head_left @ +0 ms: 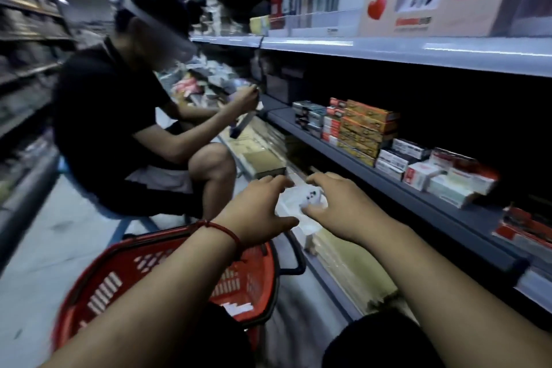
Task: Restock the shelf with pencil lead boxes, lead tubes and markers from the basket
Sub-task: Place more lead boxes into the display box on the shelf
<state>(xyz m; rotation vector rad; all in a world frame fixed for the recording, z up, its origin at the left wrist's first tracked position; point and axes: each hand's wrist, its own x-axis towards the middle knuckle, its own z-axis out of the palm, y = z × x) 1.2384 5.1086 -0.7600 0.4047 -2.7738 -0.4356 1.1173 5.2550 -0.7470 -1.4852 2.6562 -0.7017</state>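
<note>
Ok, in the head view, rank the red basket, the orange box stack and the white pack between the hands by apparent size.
1. red basket, largest by far, though nearest the camera.
2. orange box stack.
3. white pack, partly covered by the right hand, so its place below the stack is unsure.
</note>
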